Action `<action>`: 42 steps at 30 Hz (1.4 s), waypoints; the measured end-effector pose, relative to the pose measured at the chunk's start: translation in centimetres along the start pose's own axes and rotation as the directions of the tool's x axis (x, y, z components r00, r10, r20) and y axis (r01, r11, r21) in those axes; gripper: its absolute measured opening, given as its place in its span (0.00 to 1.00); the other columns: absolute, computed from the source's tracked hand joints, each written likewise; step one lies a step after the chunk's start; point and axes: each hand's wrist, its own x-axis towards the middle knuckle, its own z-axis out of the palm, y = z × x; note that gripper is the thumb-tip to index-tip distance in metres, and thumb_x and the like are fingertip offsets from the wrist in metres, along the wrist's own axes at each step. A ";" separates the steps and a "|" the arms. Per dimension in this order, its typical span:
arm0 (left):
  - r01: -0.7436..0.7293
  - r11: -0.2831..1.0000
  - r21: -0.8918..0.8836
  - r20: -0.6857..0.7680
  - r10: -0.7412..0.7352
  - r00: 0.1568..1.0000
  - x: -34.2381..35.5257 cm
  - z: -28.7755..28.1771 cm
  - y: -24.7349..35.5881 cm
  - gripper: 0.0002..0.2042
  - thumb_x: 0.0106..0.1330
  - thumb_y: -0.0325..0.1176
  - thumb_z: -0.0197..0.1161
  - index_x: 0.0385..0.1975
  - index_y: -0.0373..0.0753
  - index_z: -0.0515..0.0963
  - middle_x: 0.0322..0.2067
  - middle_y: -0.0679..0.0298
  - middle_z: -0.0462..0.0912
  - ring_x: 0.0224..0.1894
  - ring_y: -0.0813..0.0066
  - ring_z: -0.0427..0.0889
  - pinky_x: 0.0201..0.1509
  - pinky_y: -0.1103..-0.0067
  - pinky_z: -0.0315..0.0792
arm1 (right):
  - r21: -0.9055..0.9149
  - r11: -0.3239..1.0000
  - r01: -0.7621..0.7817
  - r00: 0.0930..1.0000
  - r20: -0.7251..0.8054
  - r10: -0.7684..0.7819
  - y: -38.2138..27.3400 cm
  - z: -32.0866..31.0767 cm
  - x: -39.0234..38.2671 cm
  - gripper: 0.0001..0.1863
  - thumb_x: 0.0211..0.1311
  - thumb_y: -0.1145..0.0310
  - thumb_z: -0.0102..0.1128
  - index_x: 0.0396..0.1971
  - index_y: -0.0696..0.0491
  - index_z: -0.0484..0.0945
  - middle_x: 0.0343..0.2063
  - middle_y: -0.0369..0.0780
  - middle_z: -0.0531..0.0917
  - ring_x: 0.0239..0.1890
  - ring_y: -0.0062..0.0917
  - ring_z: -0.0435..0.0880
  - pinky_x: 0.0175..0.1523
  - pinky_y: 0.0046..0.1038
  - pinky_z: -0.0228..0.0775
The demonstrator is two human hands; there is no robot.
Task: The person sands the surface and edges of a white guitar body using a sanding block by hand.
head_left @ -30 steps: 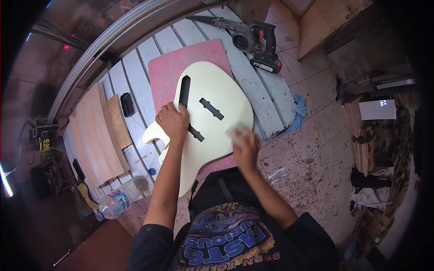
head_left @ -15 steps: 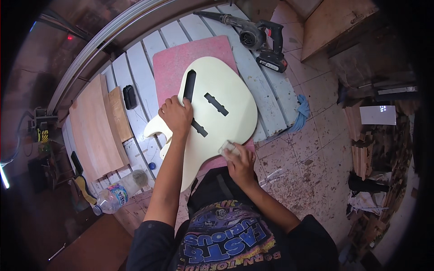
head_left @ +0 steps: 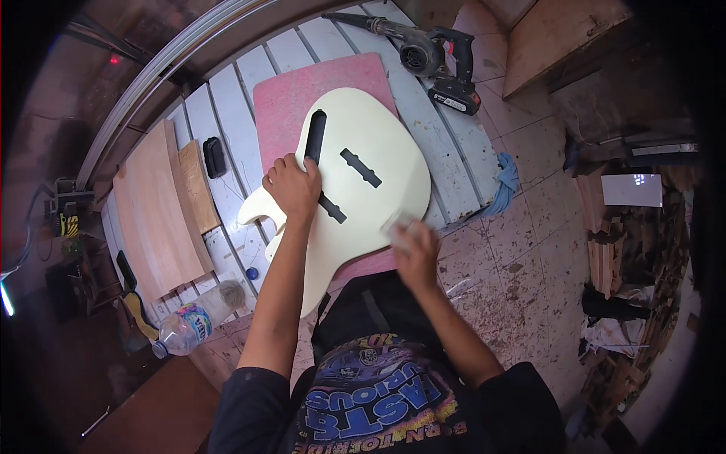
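Observation:
A cream-white electric guitar body (head_left: pixel 386 147) with dark routed cavities lies flat on a pink mat (head_left: pixel 283 94). My left hand (head_left: pixel 293 185) grips it near the inner edge, beside the long cavity; its fingers are bent over the edge and its thumb lies by the slot. My right hand (head_left: pixel 417 250) is closed on a small pale pad (head_left: pixel 395 225), pressed to the body's surface close to the right lower edge. Motion smears this hand and the pad, so the pad's exact kind is unclear.
The white slatted table (head_left: pixel 454 163) also bears a cordless blower (head_left: pixel 423 57), a blue cloth (head_left: pixel 505 181) at its right corner, wooden boards (head_left: pixel 159 212), a black case-like piece (head_left: pixel 214 157), a blue cap (head_left: pixel 252 273) and a plastic bottle (head_left: pixel 193 321). Wood scraps (head_left: pixel 605 265) stand at right.
My right hand has slid with the pad a little up and to the right, from the waist curve onto the body's face. My left hand keeps its place on the body.

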 end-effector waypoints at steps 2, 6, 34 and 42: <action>-0.016 1.000 -0.012 -0.016 0.016 1.000 -0.2 0.5 0.1 0.20 0.68 0.46 0.56 0.44 0.34 0.82 0.42 0.50 0.83 0.49 0.50 0.80 0.64 0.56 0.63 | -0.016 0.986 -0.164 0.985 -0.051 0.163 2.8 -0.1 4.5 0.28 0.54 0.77 0.69 0.58 0.46 0.81 0.57 0.48 0.77 0.58 0.50 0.75 0.64 0.50 0.63; -0.026 0.999 -0.032 -0.015 0.025 1.000 -0.2 0.5 0.2 0.20 0.68 0.46 0.56 0.45 0.34 0.82 0.43 0.50 0.83 0.49 0.50 0.80 0.65 0.57 0.62 | 0.043 0.982 -0.185 0.972 -0.140 0.189 3.4 0.1 6.0 0.27 0.54 0.76 0.70 0.57 0.47 0.82 0.57 0.49 0.77 0.59 0.49 0.75 0.64 0.50 0.63; -0.011 0.998 -0.064 -0.058 0.007 0.998 -0.1 0.3 0.0 0.19 0.67 0.45 0.57 0.43 0.34 0.82 0.40 0.52 0.83 0.48 0.52 0.79 0.64 0.57 0.62 | -0.185 0.972 -0.147 0.989 -0.041 0.142 3.0 0.7 9.6 0.29 0.56 0.74 0.70 0.60 0.42 0.80 0.59 0.46 0.76 0.62 0.47 0.74 0.67 0.51 0.61; 0.000 0.996 -0.085 -0.053 -0.005 0.999 -0.1 0.2 -0.2 0.18 0.66 0.44 0.58 0.41 0.34 0.83 0.39 0.53 0.82 0.47 0.54 0.79 0.65 0.58 0.62 | -0.232 0.971 -0.052 0.972 0.211 0.102 -0.4 -0.3 11.2 0.26 0.58 0.71 0.68 0.59 0.40 0.82 0.61 0.45 0.75 0.62 0.48 0.73 0.68 0.50 0.60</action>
